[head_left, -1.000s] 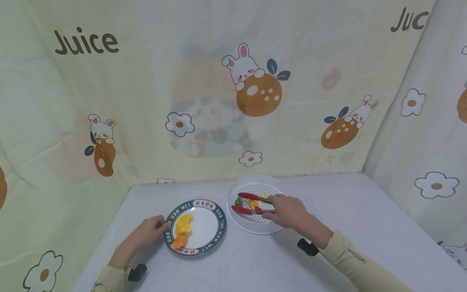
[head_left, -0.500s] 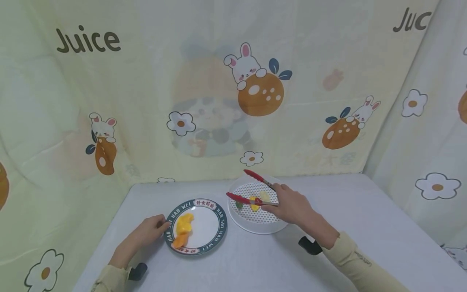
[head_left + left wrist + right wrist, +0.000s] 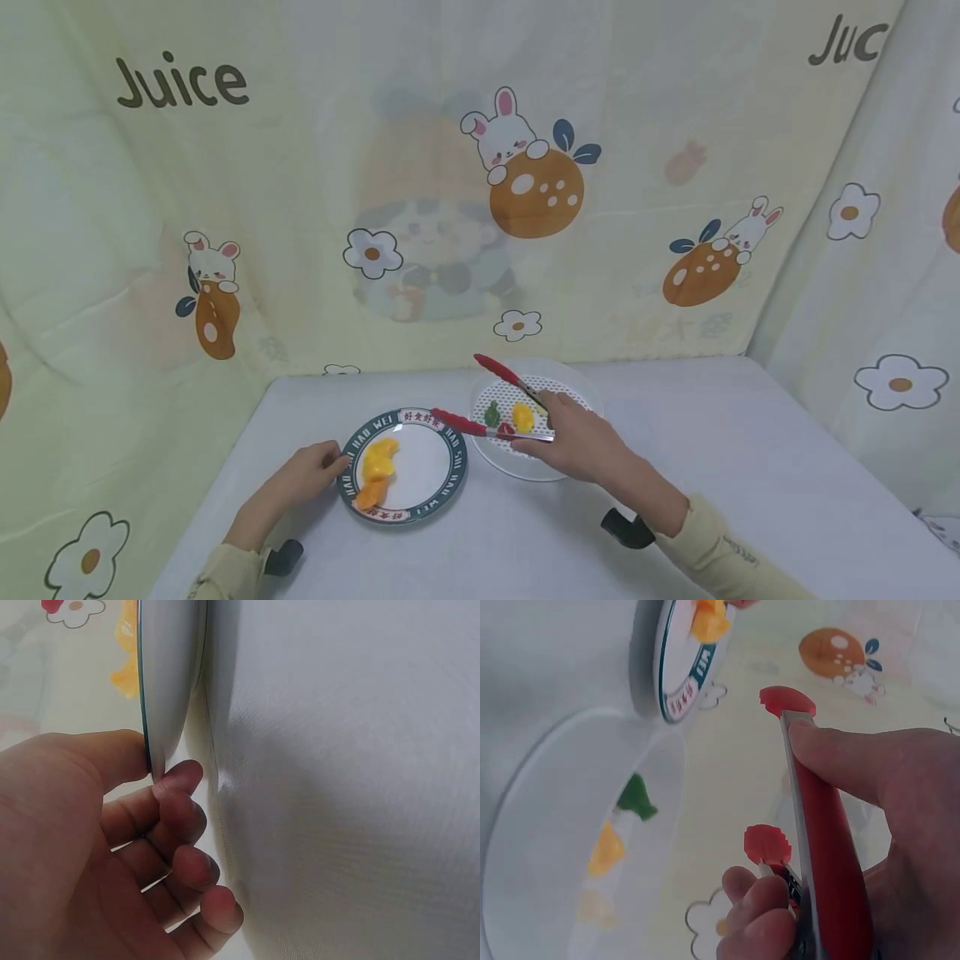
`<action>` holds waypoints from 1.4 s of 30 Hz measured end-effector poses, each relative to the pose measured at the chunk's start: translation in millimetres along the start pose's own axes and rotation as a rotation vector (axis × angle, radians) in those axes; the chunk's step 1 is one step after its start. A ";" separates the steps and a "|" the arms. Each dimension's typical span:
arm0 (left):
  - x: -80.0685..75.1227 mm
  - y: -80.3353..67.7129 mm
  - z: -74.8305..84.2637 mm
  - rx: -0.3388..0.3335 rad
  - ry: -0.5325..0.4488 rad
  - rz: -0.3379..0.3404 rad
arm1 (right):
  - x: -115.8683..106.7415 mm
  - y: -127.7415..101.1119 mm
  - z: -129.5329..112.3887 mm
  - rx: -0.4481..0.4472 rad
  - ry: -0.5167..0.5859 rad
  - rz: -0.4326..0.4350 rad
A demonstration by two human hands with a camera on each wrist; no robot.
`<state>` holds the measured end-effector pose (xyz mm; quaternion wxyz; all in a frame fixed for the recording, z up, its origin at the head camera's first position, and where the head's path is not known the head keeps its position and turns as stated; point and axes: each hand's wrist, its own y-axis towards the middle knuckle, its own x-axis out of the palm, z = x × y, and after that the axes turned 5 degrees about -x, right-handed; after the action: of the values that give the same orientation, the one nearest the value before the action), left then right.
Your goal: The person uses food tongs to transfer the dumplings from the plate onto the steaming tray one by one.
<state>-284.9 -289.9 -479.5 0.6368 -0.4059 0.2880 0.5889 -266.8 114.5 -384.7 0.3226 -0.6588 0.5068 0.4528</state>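
My left hand (image 3: 303,475) pinches the left rim of a white plate (image 3: 427,462) with a dark green lettered border; in the left wrist view the thumb (image 3: 116,757) is on top, fingertips beneath. Yellow and orange food-like pieces (image 3: 377,462) lie on the plate's left side. My right hand (image 3: 577,437) grips red-tipped metal tongs (image 3: 829,855). Their arms are spread, nothing between the tips, held above the round white perforated basket (image 3: 491,446); the nearer tip overlaps the plate's rim in the head view. Inside the basket are green (image 3: 492,413), red (image 3: 506,429) and yellow (image 3: 523,417) pieces.
A pale piece (image 3: 596,909) also shows in the basket in the right wrist view. Plate and basket stand side by side on a white-covered table (image 3: 720,467). A printed curtain (image 3: 300,167) hangs behind the table's back edge and along its sides.
The tongs have risen out of the basket, spread wider, and swung left toward the plate. No piece has come up with them. My left hand and the plate have stayed put.
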 end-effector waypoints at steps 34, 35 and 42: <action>-0.5 -1.3 0.9 -0.006 -0.005 -0.003 | 86.7 -23.3 -65.2 -0.055 0.121 -0.189; -1.0 -1.7 1.1 -0.010 -0.007 -0.003 | 86.3 -23.5 -63.8 -0.054 0.119 -0.188; -2.7 -3.9 1.5 -0.009 -0.005 -0.002 | 82.9 -24.2 -59.2 -0.091 0.072 -0.176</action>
<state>-281.6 -289.9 -475.7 0.6364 -0.4074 0.2833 0.5906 -221.3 37.7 -439.5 0.3123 -0.7307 0.4372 0.4212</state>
